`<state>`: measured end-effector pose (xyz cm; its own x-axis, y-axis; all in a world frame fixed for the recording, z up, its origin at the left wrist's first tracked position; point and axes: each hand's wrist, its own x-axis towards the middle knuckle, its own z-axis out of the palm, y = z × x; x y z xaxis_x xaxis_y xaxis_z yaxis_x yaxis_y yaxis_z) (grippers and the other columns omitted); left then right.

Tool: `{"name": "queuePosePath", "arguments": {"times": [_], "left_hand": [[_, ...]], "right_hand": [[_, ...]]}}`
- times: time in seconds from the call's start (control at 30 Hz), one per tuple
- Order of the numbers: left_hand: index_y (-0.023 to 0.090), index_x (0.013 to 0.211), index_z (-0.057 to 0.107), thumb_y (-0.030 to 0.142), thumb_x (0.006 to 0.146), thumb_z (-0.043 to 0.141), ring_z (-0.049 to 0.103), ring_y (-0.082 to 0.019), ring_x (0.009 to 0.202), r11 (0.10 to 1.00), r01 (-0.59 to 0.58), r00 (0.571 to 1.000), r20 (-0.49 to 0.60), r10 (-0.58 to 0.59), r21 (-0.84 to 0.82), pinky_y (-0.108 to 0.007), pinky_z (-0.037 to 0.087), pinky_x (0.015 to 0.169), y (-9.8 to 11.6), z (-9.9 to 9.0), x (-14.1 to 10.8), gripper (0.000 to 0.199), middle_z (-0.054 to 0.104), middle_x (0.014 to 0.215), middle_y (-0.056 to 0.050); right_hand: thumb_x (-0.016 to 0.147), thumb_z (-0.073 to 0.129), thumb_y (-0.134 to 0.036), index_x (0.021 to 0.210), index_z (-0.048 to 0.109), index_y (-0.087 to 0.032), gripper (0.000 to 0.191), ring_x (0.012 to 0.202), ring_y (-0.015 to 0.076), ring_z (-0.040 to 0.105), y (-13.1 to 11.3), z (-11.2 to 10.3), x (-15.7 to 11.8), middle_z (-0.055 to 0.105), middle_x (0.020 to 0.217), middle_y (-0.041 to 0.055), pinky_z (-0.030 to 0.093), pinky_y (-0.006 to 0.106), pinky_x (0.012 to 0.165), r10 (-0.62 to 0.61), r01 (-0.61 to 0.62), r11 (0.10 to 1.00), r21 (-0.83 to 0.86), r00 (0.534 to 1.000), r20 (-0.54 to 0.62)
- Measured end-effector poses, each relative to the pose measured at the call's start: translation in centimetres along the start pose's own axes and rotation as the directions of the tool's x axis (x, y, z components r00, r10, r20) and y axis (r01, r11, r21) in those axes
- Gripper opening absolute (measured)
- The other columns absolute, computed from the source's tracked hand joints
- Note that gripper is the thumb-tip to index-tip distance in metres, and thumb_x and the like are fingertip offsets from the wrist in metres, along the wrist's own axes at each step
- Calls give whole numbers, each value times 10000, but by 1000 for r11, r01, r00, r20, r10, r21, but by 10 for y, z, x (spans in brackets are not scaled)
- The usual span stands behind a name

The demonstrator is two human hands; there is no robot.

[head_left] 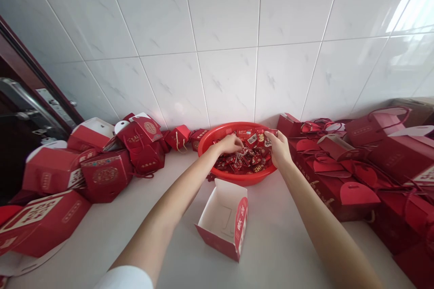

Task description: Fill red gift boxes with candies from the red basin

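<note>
A red plastic basket point(244, 179) full of small red-wrapped candies point(242, 158) stands against the wall. My left hand point(231, 143) reaches over its left side with the fingers bent down at the candies; whatever the fingertips touch is hidden. At the basket's right rim my right hand point(278, 146) pinches a small red packet point(271, 132) between thumb and fingers. In front of the basket, between my forearms, sits an open red box point(222, 221) with a white inside; nothing lies in it.
Red gift boxes point(106, 175) are heaped on the left of the white table point(271, 235). Many more red boxes point(339, 194) with cords crowd the right side. A tiled wall point(227, 81) rises behind, and a door frame with a metal handle point(30, 99) is at far left.
</note>
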<state>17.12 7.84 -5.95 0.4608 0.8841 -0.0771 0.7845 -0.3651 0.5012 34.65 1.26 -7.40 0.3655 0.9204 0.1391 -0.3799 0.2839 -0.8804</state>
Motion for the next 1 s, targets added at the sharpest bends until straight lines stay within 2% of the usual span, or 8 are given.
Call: {"name": "queuePosePath", "arguments": {"times": [0.1, 0.23, 0.33, 0.47, 0.57, 0.67, 0.83, 1.0], "left_hand": [[204, 723, 758, 80, 573, 672, 680, -227, 799, 991, 81, 968, 230, -105, 110, -273, 516, 720, 2, 1, -4, 213, 749, 808, -20], [217, 740, 766, 28, 483, 617, 669, -245, 752, 976, 144, 956, 232, -180, 165, -287, 508, 660, 1, 0, -9, 352, 741, 780, -28], [203, 685, 747, 25, 457, 632, 665, -271, 754, 958, 180, 946, 227, -230, 223, -315, 516, 677, 3, 0, -11, 311, 724, 736, -55], [179, 573, 682, 115, 457, 762, 671, -312, 794, 939, 200, 927, 256, -273, 278, -350, 529, 711, 8, 1, -11, 155, 705, 713, -99], [185, 527, 655, 226, 368, 874, 665, -299, 746, 930, 186, 909, 305, -286, 316, -335, 525, 689, 9, 4, -8, 274, 688, 660, -72], [200, 514, 647, 325, 342, 902, 630, -228, 638, 949, 122, 915, 337, -222, 292, -275, 491, 618, 5, 9, -5, 332, 646, 562, -15], [207, 526, 628, 328, 474, 858, 586, -178, 575, 976, -33, 913, 404, -59, 217, -255, 419, 526, 0, 19, -2, 265, 626, 573, 7], [207, 703, 657, 286, 559, 810, 624, -199, 702, 994, -75, 958, 281, 50, 78, -268, 434, 582, -1, 16, -1, 225, 665, 726, 9]], "right_hand": [[605, 735, -332, 696, 604, -249, 180, 676, 214, 669, 0, 0, 0, 684, 688, -5, 539, 324, 586, 5, -5, 1000, 3, 1000, 3], [612, 737, -335, 706, 616, -245, 178, 691, 219, 673, -1, 0, 0, 688, 691, 1, 552, 332, 607, 4, -4, 1000, 1, 1000, 4], [607, 750, -345, 695, 612, -250, 189, 709, 218, 672, 0, 0, 0, 686, 691, -3, 547, 321, 603, 5, -5, 1000, -8, 1000, 4], [598, 754, -351, 693, 623, -253, 189, 697, 211, 665, 1, -1, 1, 692, 698, -5, 550, 323, 620, 1, -1, 1000, -6, 1000, 11], [597, 758, -374, 706, 622, -256, 210, 689, 214, 665, 2, -1, 1, 685, 690, -7, 556, 338, 639, -7, 7, 1000, -8, 1000, 25], [599, 752, -379, 728, 629, -253, 218, 706, 217, 676, 1, 0, 0, 691, 705, -5, 563, 343, 655, -6, 6, 1000, -9, 1000, 28], [602, 751, -350, 725, 637, -247, 197, 715, 225, 682, 0, 0, -1, 704, 714, 1, 566, 341, 645, 13, -13, 1000, -8, 999, 29], [606, 765, -364, 727, 638, -254, 206, 715, 221, 670, 0, -2, 0, 705, 721, -1, 564, 336, 644, 2, -1, 1000, -15, 1000, 29]]}}
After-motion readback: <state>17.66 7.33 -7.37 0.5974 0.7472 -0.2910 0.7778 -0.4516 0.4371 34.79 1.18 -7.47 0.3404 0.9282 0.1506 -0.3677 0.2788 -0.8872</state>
